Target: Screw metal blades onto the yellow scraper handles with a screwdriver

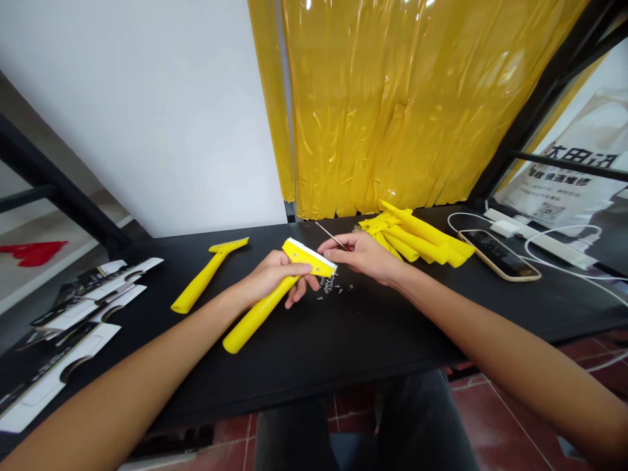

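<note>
My left hand is closed around the head of a yellow scraper, its thumb pressed on the flat face, where two small screws show. The scraper's handle slants down to the left, and a pale metal strip edges its head. In my right hand is a slim screwdriver; its metal shaft points up and left, and the fingers mostly hide the handle. Those right fingertips are close to the right end of the scraper head. Small loose screws lie scattered on the black table just below.
Another yellow scraper lies to the left. Several yellow handles are piled at the back right. Folded cardboard sleeves cover the left side. A phone and a power strip with white cables lie at right.
</note>
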A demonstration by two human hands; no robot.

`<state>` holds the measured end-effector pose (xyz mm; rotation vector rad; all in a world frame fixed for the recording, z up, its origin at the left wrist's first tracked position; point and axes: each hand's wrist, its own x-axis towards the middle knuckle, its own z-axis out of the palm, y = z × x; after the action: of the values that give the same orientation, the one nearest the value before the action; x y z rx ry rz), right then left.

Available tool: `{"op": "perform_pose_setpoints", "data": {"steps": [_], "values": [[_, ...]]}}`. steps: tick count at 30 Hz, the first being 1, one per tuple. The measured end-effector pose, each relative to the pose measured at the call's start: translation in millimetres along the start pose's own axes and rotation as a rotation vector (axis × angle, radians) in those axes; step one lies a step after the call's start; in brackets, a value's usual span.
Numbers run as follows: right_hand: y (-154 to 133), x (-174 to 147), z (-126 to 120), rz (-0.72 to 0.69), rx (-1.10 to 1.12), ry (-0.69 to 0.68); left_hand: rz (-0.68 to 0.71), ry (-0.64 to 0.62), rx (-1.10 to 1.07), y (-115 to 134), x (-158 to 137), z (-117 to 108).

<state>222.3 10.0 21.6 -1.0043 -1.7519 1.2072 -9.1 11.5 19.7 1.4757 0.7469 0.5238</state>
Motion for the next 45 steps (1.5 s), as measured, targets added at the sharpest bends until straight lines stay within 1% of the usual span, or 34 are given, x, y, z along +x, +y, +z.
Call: {"op": "perform_pose_setpoints", "data": {"steps": [2,4,6,9,13,15,20,25,28,30,33,36,40,43,45], "values": [[-1.4,-0.2,-2.1,0.056,0.013,-0.009,0.001,0.019,0.026,2.0,-1.0,-2.5],[-3.3,-0.4,-3.8,0.071,0.031,-0.018,0.0,0.029,0.053,4.4,-1.9,-4.6],[-4.3,-0.5,-4.8,0.073,0.025,-0.025,-0.015,0.028,0.079,7.0,-2.9,-6.0],[-2.2,0.0,-5.4,0.079,-0.009,-0.053,-0.045,-0.004,0.155,10.2,-4.6,-7.3],[3.7,0.2,-4.1,0.061,-0.048,-0.115,-0.025,-0.049,0.319,11.3,-7.5,-8.3],[5.3,0.0,-2.6,0.045,-0.074,-0.134,-0.009,-0.059,0.362,11.0,-9.0,-8.4],[9.0,1.0,2.0,-0.016,-0.069,-0.099,0.035,-0.032,0.394,12.8,-11.6,-7.3],[13.0,3.0,4.1,-0.009,-0.056,-0.059,0.02,-0.024,0.398,14.6,-10.9,-5.0],[11.3,2.7,3.6,-0.015,-0.097,-0.068,0.036,0.057,0.362,12.7,-8.3,-3.6],[10.8,2.6,3.3,-0.011,-0.125,-0.072,0.077,0.157,0.299,10.9,-5.8,-2.7],[13.7,3.8,3.3,0.018,-0.116,-0.041,0.135,0.308,0.183,8.4,-2.0,-1.3],[18.3,5.4,3.7,0.026,-0.114,-0.018,0.164,0.409,0.134,6.3,0.9,-0.5],[21.0,6.1,4.8,0.041,-0.104,-0.02,0.149,0.463,0.139,6.2,1.0,-0.4],[20.8,5.9,5.1,0.068,-0.093,-0.043,0.127,0.458,0.152,7.9,-0.8,-0.4],[20.2,5.5,4.8,0.059,-0.092,-0.058,0.128,0.444,0.146,9.3,-1.8,-0.4]]}}
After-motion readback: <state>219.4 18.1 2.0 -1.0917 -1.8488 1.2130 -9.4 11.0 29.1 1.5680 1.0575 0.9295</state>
